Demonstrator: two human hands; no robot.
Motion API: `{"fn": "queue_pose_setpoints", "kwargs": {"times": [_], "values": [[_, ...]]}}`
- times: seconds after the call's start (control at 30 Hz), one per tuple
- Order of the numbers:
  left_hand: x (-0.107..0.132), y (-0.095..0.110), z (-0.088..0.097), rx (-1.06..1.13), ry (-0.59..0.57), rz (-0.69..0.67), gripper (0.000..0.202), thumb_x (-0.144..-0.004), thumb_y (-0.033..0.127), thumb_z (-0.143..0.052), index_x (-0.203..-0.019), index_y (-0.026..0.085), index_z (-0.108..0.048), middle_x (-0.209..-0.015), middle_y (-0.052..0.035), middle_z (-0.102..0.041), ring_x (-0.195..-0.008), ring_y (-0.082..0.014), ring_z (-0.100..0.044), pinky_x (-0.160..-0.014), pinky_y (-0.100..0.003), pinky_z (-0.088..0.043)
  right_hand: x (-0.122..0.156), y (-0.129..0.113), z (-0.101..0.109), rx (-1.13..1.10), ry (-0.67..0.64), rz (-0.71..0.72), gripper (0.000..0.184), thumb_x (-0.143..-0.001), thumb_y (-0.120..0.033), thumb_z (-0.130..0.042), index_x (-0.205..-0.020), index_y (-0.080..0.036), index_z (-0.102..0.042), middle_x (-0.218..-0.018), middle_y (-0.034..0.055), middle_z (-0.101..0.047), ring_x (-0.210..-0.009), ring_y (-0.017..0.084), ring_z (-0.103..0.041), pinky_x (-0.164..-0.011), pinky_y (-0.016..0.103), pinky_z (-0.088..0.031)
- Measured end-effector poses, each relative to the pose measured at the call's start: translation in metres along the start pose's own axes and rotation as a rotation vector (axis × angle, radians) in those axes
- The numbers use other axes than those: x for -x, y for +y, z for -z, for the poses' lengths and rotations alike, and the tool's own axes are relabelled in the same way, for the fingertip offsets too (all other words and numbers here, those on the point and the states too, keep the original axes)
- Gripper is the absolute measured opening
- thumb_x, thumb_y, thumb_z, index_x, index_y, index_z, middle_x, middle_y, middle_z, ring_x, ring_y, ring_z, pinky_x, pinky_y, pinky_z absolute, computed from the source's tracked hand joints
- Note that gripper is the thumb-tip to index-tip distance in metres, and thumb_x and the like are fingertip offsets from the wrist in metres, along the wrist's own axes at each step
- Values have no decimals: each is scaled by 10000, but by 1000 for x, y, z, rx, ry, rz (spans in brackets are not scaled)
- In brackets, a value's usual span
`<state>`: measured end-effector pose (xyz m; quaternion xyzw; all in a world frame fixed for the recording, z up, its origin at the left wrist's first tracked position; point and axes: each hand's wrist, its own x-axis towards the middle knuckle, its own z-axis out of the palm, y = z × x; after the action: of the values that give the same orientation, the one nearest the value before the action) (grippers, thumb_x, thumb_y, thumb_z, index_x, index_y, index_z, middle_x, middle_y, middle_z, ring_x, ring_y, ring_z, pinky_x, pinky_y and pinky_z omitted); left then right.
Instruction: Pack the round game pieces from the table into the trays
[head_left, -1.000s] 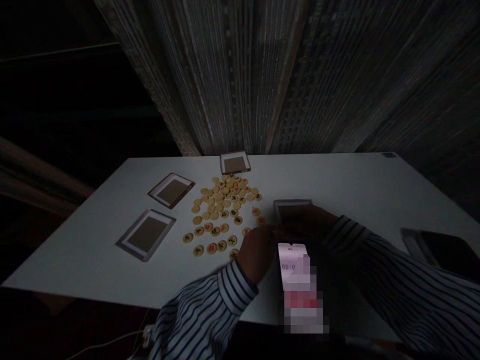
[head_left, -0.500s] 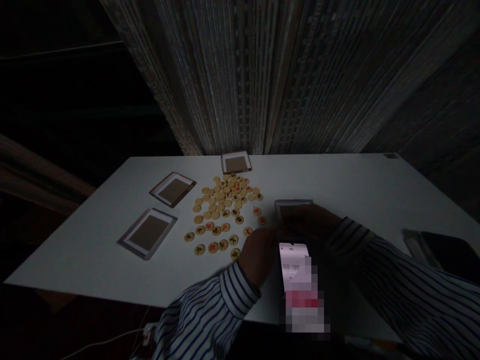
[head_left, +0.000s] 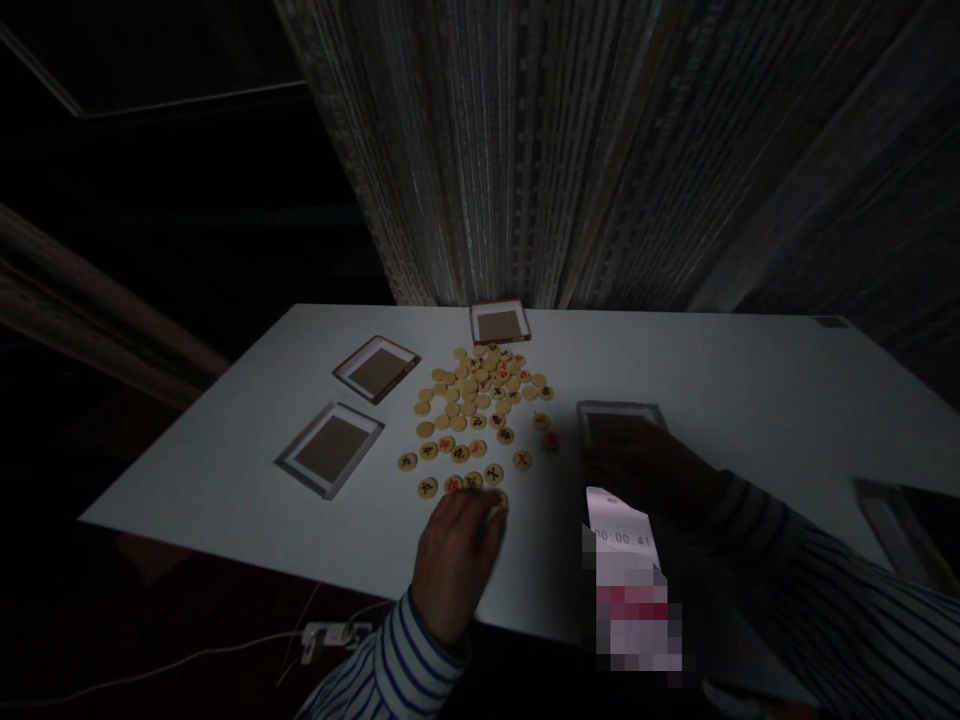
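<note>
While your left hand curls at the round yellowish pieces, scattered on the white rectangular table, your right hand apart, partly hiding the grey-rimmed rectangular frame, either grip impossible to tell.

We see tan discs, some lettered red, some black; a white surface; blue stripes on our white sleeves.
</note>
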<state>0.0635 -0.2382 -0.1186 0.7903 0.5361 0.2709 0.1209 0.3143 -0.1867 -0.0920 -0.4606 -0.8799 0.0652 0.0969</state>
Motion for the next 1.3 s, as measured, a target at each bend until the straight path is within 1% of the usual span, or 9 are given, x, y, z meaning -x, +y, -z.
{"fn": "queue_pose_setpoints", "kwargs": {"times": [0.13,0.33,0.5,0.67,0.77,0.87,1.07,1.17,1.3], "values": [[-7,2,2,22,32,-25,182,-823,213,-485,-942,185,-619,-891,-67,-662,-836,-199,-595,-770,-382,-494,-34,-8,4,145,-120,-56,221,-822,-292,-464,-918,-210,-646,-855,74,-659,-776,189,-573,-667,316,-404],[-24,4,9,5,8,-22,197,-830,222,-476,-973,177,-604,-908,-70,-654,-848,-202,-583,-766,-375,-483,-77,-14,5,225,-241,-201,302,-829,-326,-420,-1041,-200,-593,-1056,103,-627,-933,240,-576,-718,351,-422],[-35,2,12,4,11,-5,196,-817,184,-478,-968,160,-600,-896,-81,-646,-854,-208,-578,-759,-377,-485,-91,-15,-2,279,-311,-248,284,-814,-321,-403,-967,-188,-603,-1027,114,-629,-900,251,-593,-677,354,-420],[-44,1,13,89,25,23,222,-819,159,-457,-987,157,-602,-886,-75,-655,-863,-200,-583,-781,-365,-476,-93,-17,-2,306,-283,-236,263,-814,-291,-393,-894,-164,-608,-959,123,-643,-845,234,-598,-643,329,-383],[-50,3,12,193,36,106,230,-830,184,-447,-977,155,-621,-916,-78,-666,-870,-195,-594,-798,-347,-465,-88,-21,2,273,-188,-195,259,-810,-289,-403,-913,-167,-607,-939,97,-646,-828,215,-589,-626,306,-350],[-59,7,11,370,11,224,263,-845,250,-432,-968,154,-644,-886,-73,-679,-810,-180,-612,-742,-304,-471,-75,-31,5,224,6,-123,245,-817,-289,-406,-889,-172,-609,-853,64,-647,-775,184,-571,-614,291,-314],[-72,25,12,844,-148,388,265,-793,330,-511,-865,131,-671,-705,-38,-663,-594,-117,-566,-556,-224,-427,-42,-51,11,207,369,22,212,-814,-278,-442,-740,-157,-599,-673,44,-610,-633,150,-506,-588,280,-285],[-74,34,12,1021,-200,446,218,-743,303,-569,-814,121,-667,-658,-24,-648,-544,-90,-527,-517,-202,-391,-30,-54,14,175,447,63,195,-819,-267,-456,-724,-157,-587,-662,43,-601,-638,147,-503,-603,277,-310],[-74,38,6,1090,-218,489,184,-689,269,-620,-771,111,-667,-624,-15,-633,-520,-75,-494,-505,-194,-366,-17,-53,15,151,485,37,202,-846,-284,-460,-753,-155,-584,-660,42,-599,-630,140,-511,-607,279,-343]]}}
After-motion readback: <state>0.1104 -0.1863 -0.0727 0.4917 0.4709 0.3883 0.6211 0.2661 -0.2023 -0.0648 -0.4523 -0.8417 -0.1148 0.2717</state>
